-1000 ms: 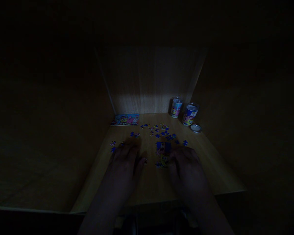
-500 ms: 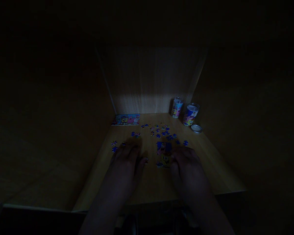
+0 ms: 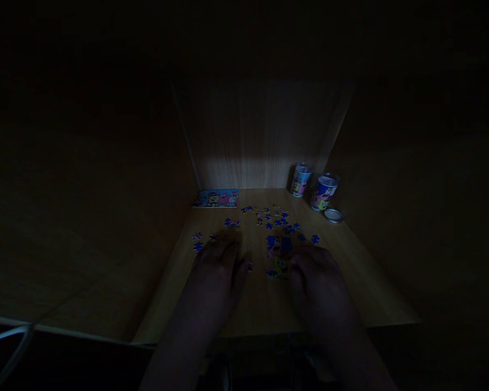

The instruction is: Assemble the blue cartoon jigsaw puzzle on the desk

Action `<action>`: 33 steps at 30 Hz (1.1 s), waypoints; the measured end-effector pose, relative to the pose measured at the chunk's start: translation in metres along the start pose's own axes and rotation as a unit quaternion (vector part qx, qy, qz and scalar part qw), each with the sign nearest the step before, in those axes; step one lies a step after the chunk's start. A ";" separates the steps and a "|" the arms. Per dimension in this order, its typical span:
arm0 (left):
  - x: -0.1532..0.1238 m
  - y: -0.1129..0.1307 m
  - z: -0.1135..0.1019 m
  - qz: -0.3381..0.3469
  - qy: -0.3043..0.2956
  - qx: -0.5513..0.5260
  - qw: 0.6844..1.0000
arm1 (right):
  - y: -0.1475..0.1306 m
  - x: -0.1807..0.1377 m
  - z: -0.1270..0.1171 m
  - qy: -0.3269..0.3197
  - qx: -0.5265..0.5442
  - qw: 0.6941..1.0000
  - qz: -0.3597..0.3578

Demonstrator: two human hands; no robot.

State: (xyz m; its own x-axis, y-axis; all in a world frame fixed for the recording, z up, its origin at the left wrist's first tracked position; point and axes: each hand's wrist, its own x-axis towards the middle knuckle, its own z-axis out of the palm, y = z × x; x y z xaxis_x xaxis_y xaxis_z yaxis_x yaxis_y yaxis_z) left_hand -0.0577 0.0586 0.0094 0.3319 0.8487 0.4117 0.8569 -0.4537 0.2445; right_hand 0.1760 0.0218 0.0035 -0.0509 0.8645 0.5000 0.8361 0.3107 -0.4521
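Note:
A partly joined jigsaw puzzle [image 3: 280, 245], blue with a yellow cartoon figure, lies on the wooden surface. At its right edge my right hand [image 3: 315, 271] is closed, with thumb and bent forefinger against the joined pieces. My left hand [image 3: 217, 266] rests palm down to the left of the puzzle, fingers spread and thumb apart. Beside that thumb tip lies a small loose puzzle piece [image 3: 250, 266]. Near the left fingertips is a blue piece [image 3: 198, 247]. Dim light hides much of the fingers' detail.
Several loose jigsaw pieces [image 3: 282, 221] lie scattered beyond the hands. A cartoon picture sheet [image 3: 218, 199] lies at the back left. Two printed cans, one nearer [image 3: 323, 194] and one farther [image 3: 300, 182], stand back right by a round lid [image 3: 333, 215]. Wooden panels enclose the sides and back.
The whole view has shifted slightly, so everything appears a little further right. Both hands keep nearly the same place relative to the puzzle.

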 end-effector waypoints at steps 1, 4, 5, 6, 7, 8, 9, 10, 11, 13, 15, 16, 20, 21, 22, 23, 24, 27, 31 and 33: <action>0.000 0.000 0.000 -0.001 -0.002 0.000 1.000 | 0.000 0.000 0.000 0.000 0.000 1.000 0.001; 0.000 0.000 0.000 -0.004 -0.004 0.001 1.000 | 0.000 0.000 0.000 0.000 -0.006 1.000 -0.001; 0.000 0.000 0.000 -0.005 -0.004 0.001 1.000 | 0.000 0.000 0.000 0.000 -0.007 1.000 -0.003; 0.000 0.000 0.000 -0.005 -0.003 0.001 1.000 | 0.000 0.000 0.000 -0.001 -0.007 1.000 -0.003; 0.000 0.000 -0.001 -0.005 -0.005 0.000 1.000 | 0.001 0.000 0.000 -0.002 -0.007 1.000 -0.004; 0.000 0.001 -0.001 -0.006 -0.006 -0.001 1.000 | 0.001 0.001 0.000 -0.002 -0.006 1.000 -0.005; 0.000 0.001 -0.002 -0.007 -0.007 -0.002 1.000 | 0.001 0.001 0.000 0.000 -0.005 1.000 -0.005; 0.001 0.001 -0.002 -0.007 -0.007 -0.004 1.000 | 0.002 0.001 0.000 0.003 -0.004 1.000 -0.005; 0.002 0.000 -0.003 -0.005 -0.009 -0.008 1.000 | 0.002 0.001 0.000 0.006 -0.003 1.000 -0.007; 0.004 0.000 -0.006 0.002 -0.009 -0.016 1.000 | 0.002 0.002 0.000 0.009 0.002 1.000 -0.010; 0.010 0.000 -0.011 0.013 -0.007 -0.013 1.000 | 0.001 0.002 0.000 0.007 0.004 1.000 -0.011; 0.015 0.000 -0.015 0.020 -0.007 -0.007 1.000 | 0.001 0.002 0.000 0.005 0.005 1.000 -0.010; 0.045 0.006 -0.031 0.051 -0.032 0.010 0.998 | 0.000 0.002 -0.001 0.001 0.003 1.000 -0.007; 0.055 0.008 -0.034 0.057 -0.041 0.010 0.997 | 0.000 0.002 -0.001 -0.002 0.005 1.000 -0.008; 0.066 0.010 -0.035 0.064 -0.054 0.011 0.996 | 0.000 0.002 -0.002 -0.005 0.007 1.000 -0.007; 0.079 0.011 -0.036 0.070 -0.073 0.019 0.995 | -0.001 0.002 -0.002 -0.007 0.010 1.000 -0.006; 0.091 0.012 -0.034 0.077 -0.097 0.035 0.992 | -0.001 0.002 -0.002 -0.007 0.015 1.000 -0.005; 0.126 0.011 -0.020 0.082 -0.121 0.051 0.988 | -0.002 0.003 -0.003 -0.001 0.029 1.000 0.000; 0.157 0.007 0.007 0.089 -0.143 0.069 0.983 | -0.004 0.004 -0.003 0.009 0.036 0.999 -0.001; 0.163 0.005 0.018 0.085 -0.146 0.075 0.983 | -0.004 0.004 -0.003 0.007 0.032 0.999 -0.001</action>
State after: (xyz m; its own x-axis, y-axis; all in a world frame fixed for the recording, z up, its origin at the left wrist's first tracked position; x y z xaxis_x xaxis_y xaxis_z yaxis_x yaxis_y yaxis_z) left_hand 0.0075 0.1997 0.0619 0.5557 0.8157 0.1608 0.8204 -0.5693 0.0525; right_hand 0.1745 0.0228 0.0098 -0.0435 0.8584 0.5111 0.7989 0.3371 -0.4981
